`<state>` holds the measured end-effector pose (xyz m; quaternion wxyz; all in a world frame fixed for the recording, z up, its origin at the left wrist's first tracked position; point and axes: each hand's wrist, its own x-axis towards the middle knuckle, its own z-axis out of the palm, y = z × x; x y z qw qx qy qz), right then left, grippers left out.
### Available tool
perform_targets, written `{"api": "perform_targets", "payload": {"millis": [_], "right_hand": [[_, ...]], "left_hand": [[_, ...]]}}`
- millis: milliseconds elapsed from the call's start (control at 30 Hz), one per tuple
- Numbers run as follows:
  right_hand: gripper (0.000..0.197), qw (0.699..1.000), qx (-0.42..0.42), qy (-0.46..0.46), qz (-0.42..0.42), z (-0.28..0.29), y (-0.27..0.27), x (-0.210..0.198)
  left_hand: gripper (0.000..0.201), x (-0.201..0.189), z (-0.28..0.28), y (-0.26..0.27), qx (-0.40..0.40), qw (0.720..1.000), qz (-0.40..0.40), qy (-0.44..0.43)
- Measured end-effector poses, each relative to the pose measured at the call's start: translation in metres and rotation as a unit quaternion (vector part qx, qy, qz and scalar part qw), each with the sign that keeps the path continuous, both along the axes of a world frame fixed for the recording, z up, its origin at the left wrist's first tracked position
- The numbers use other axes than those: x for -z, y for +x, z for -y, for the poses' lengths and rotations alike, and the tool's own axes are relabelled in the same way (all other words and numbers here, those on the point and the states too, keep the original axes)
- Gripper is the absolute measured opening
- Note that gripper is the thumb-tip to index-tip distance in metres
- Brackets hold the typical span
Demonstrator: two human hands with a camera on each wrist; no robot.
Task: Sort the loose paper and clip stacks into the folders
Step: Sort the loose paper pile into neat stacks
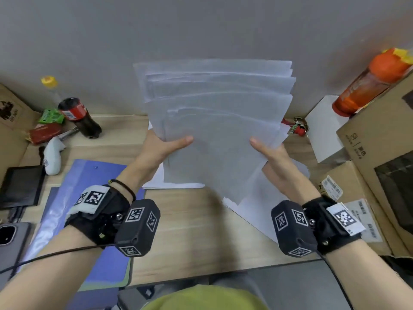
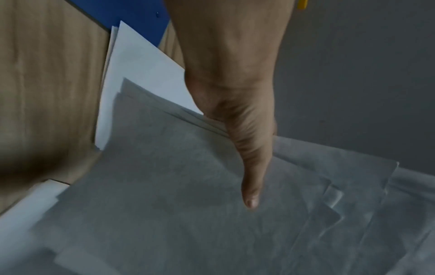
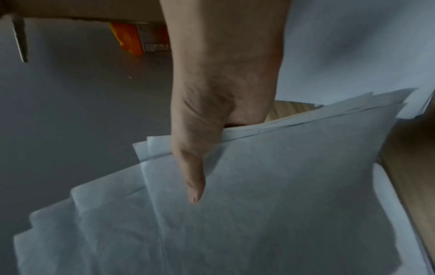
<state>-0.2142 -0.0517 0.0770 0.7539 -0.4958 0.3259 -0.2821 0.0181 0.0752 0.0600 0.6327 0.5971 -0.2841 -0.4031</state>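
Note:
A ragged stack of white paper sheets point(image 1: 219, 121) is held up above the wooden desk point(image 1: 190, 231), its upper edges uneven. My left hand point(image 1: 166, 145) pinches the stack's left side with the thumb on top; my right hand point(image 1: 269, 151) pinches the right side the same way. In the wrist views the left hand's thumb point(image 2: 250, 178) and the right hand's thumb point(image 3: 191, 174) lie on the top sheet, the other fingers hidden beneath. More white sheets point(image 1: 257, 211) lie flat on the desk below. A blue folder point(image 1: 89, 198) lies at the left.
At the back left stand a cola bottle point(image 1: 80, 117), a yellow-capped bottle point(image 1: 50, 86) and snack packets point(image 1: 44, 130). A phone point(image 1: 11, 240) and a black pad point(image 1: 21, 186) lie left. Cardboard boxes point(image 1: 377, 164), a white box point(image 1: 324, 130) and an orange bottle point(image 1: 368, 83) fill the right.

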Motion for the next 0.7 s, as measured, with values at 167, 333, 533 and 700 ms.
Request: {"api": "perform_targets", "payload": {"millis": [167, 333, 533, 700], "right_hand": [[0.036, 0.976, 0.009, -0.012, -0.217, -0.026, 0.004, 0.052], [0.033, 0.976, 0.059, -0.043, -0.206, -0.025, 0.006, 0.037], [0.028, 0.997, 0.032, -0.001, -0.070, -0.016, 0.004, 0.016], [0.039, 0.976, 0.024, -0.006, -0.216, -0.027, -0.009, 0.061]], "left_hand": [[0.029, 0.045, -0.019, -0.017, -0.064, 0.993, -0.011, 0.100], [0.022, 0.029, -0.018, -0.020, -0.060, 0.995, -0.018, 0.074], [0.028, 0.009, -0.015, -0.010, -0.083, 0.996, 0.009, 0.005], [0.044, 0.049, -0.033, -0.017, -0.021, 0.990, 0.035, 0.132]]}}
